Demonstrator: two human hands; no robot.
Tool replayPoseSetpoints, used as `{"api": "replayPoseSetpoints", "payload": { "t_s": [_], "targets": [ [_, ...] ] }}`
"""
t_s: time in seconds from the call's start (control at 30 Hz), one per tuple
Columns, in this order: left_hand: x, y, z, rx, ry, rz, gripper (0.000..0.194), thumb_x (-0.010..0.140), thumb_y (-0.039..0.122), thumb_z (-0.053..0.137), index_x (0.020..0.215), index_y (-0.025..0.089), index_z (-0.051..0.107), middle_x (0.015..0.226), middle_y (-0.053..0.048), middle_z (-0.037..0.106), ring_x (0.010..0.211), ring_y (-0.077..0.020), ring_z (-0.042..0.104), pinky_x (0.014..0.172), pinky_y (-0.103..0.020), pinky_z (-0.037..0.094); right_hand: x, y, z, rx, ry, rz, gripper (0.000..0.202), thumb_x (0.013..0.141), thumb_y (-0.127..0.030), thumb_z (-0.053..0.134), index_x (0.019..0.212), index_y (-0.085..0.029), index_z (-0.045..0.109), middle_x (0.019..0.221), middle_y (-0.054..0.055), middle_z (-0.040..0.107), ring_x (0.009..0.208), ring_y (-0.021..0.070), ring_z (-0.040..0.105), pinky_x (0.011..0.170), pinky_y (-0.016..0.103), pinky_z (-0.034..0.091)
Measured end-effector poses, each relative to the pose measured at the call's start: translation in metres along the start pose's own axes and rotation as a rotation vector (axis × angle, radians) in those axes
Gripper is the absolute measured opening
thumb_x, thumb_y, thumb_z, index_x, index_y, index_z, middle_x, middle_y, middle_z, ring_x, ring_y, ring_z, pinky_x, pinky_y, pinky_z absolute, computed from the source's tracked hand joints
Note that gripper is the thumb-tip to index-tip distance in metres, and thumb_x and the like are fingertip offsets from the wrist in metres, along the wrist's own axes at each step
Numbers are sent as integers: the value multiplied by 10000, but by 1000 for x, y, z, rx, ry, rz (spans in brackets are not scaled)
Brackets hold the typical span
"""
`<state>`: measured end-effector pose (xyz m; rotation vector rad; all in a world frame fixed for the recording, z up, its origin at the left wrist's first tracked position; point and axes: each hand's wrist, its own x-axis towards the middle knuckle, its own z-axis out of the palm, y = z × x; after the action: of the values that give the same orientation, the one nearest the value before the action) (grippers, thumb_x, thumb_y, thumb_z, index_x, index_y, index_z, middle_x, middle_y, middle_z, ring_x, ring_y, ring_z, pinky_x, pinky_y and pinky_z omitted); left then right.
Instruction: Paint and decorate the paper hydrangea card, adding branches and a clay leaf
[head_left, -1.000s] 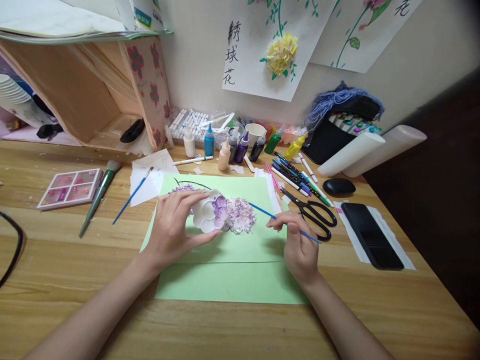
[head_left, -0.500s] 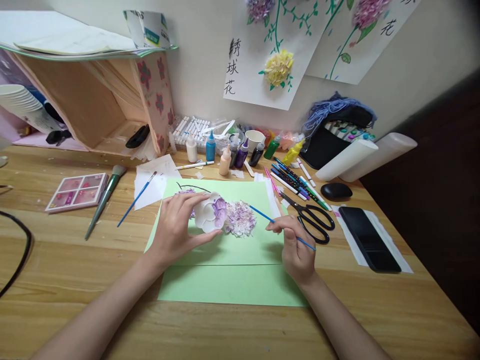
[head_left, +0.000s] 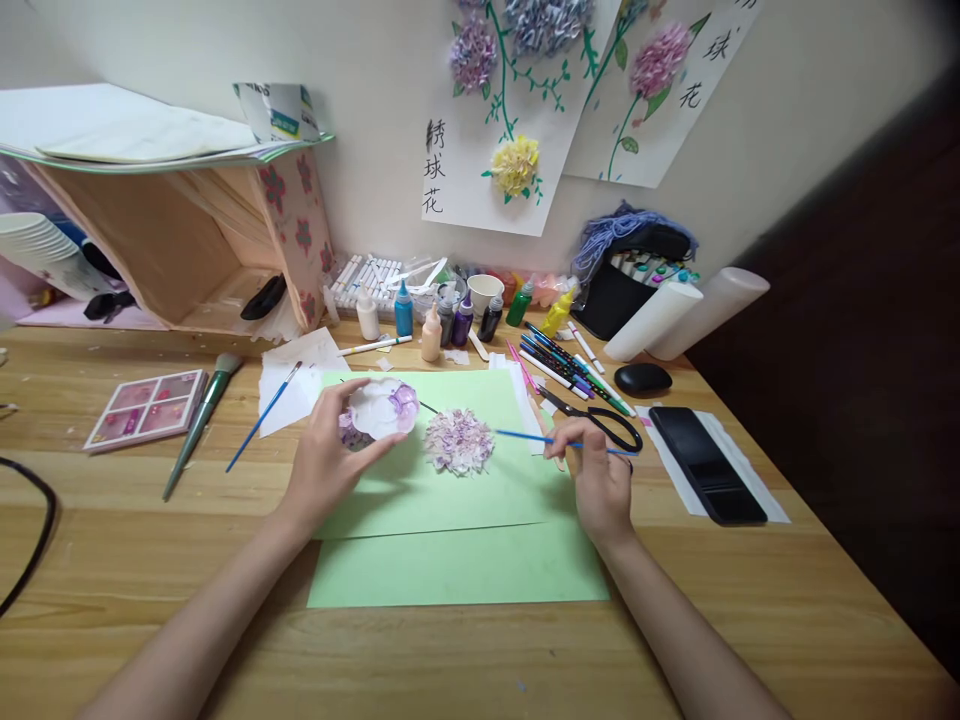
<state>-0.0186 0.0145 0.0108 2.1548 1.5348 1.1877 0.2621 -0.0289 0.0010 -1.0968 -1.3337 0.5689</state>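
Left hand (head_left: pixel 321 460)'s in a wide C, thumb and fingers gripping a white palette (head_left: pixel 375 410) smeared purple on one side. Right hand (head_left: pixel 602 485)'s curled snug round a skinny blue paintbrush (head_left: pixel 525 436), tip just beside a super shaggy purple-and-white flower (head_left: pixel 459 442) on green paper (head_left: pixel 450 505) on the bench (head_left: pixel 450 660).

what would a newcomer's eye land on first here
Probably the fluffy purple-and-white flower on the green paper. Left of it, the left hand holds a white palette with purple paint; right of it, the right hand holds a thin blue brush. Above, a bright yellow flower stands out on a white sheet on the wall.
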Motion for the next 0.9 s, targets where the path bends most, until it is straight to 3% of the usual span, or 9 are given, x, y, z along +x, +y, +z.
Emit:
{"api": "replayPoseSetpoints", "payload": {
  "t_s": [0.1,0.2,0.37,0.53,0.67,0.8,0.9],
  "targets": [
    [5,-6,0,-242,75,-241,543,718,432,709,1167,196,514,1177,-107,580,999,-236,598,744,-335,515,3,1,-3,12,-64,23,511,948,-505,305,585,-196,491,569,4,470,577,144,469,550,287,372],
    [9,-11,1,-465,57,-392,547,705,436,710,1147,171,530,1206,-132,566,925,-216,636,706,-321,542,2,2,-5,-14,-163,14,510,942,-519,304,594,-194,487,576,4,466,571,142,454,546,288,360],
    [9,-8,4,-698,-23,-489,591,679,421,735,1157,148,522,1208,-154,576,929,-227,652,757,-355,563,0,2,-7,12,-150,-59,493,968,-458,272,593,-198,458,582,-2,436,586,145,427,581,303,329],
    [6,5,8,-797,-119,-632,735,607,466,773,1191,116,494,1181,-155,604,877,-228,667,779,-366,553,-1,0,-7,-47,-240,-120,489,966,-461,286,587,-197,449,571,2,435,572,146,407,582,315,300],
    [0,8,16,-783,-143,-586,691,542,401,815,1111,134,528,1198,-139,596,1028,-253,613,819,-344,540,-1,-1,-8,11,-130,-136,493,976,-437,259,593,-201,459,567,5,443,573,150,423,584,318,317],
    [-8,10,22,-736,-173,-422,628,558,331,820,1094,179,528,1203,-104,582,1033,-236,611,776,-316,556,1,-1,-10,-40,-192,-113,471,972,-414,307,583,-197,458,567,2,441,563,144,412,566,315,297],
    [-15,12,22,-629,-205,-279,614,615,326,804,1147,214,517,1226,-89,559,1035,-222,608,791,-323,558,0,-3,-8,47,-58,-161,479,972,-429,294,595,-201,479,569,3,453,572,150,428,576,317,315]
  ]
}}
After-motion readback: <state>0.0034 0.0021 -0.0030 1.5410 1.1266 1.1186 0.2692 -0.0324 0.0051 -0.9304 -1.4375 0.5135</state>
